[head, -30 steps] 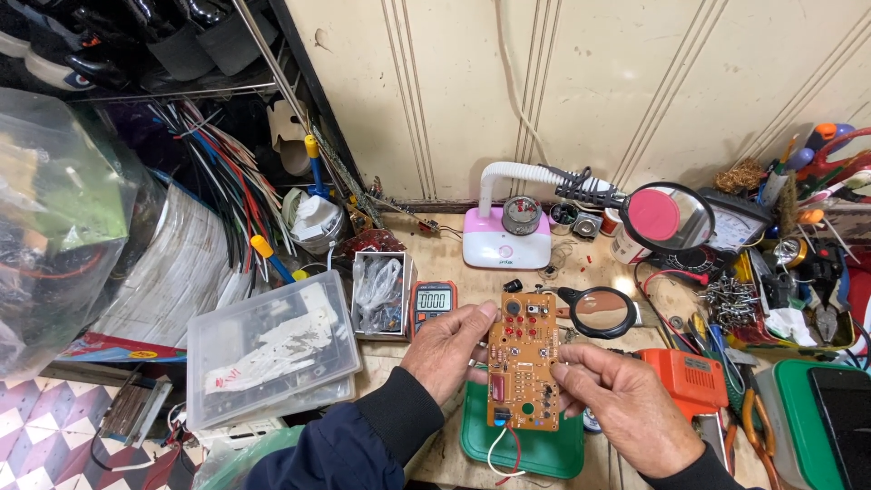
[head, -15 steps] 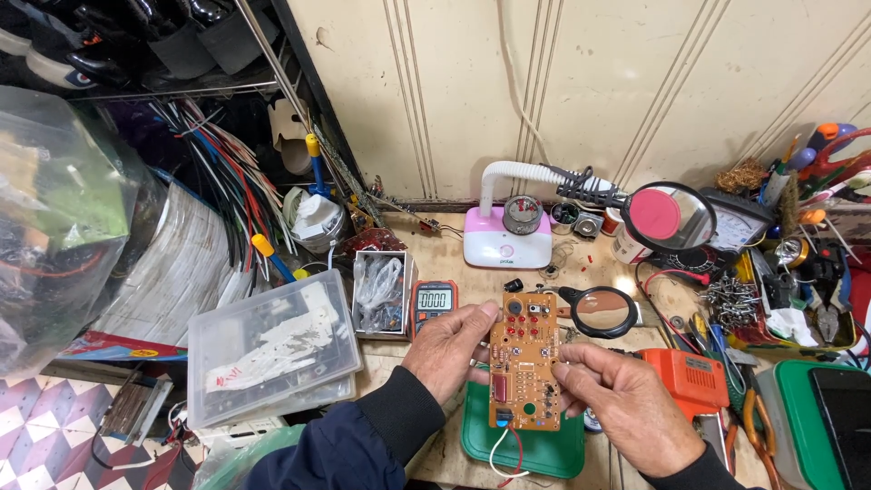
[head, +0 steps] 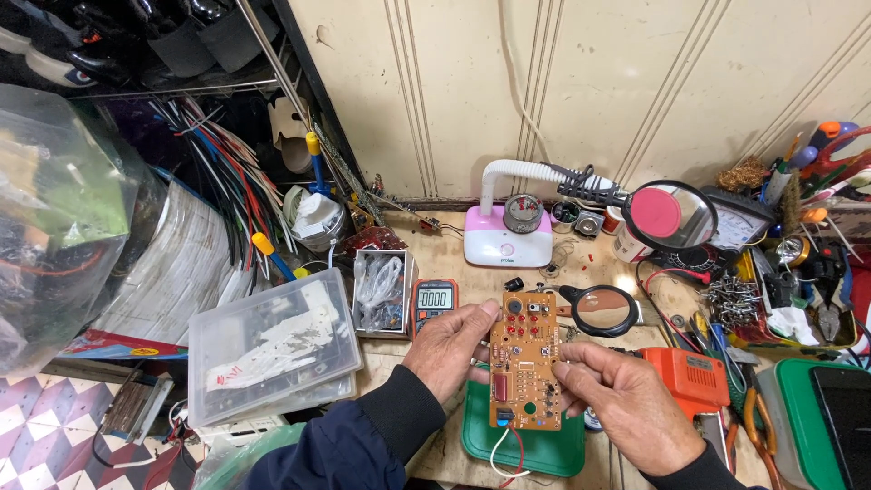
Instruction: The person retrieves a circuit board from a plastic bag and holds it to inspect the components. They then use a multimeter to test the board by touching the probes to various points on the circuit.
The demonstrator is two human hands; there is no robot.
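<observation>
Two hands, left hand point(head: 451, 349) and right hand point(head: 626, 410), grasp an orange board point(head: 525, 360) by its side edges at lower centre of the frame, above a green tray point(head: 535, 451).

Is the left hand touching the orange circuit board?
Touching. The head view shows the left hand with fingers on the left edge of the orange circuit board.

Matt orange circuit board point(head: 525, 360), wooden bench point(head: 454, 272)
</observation>
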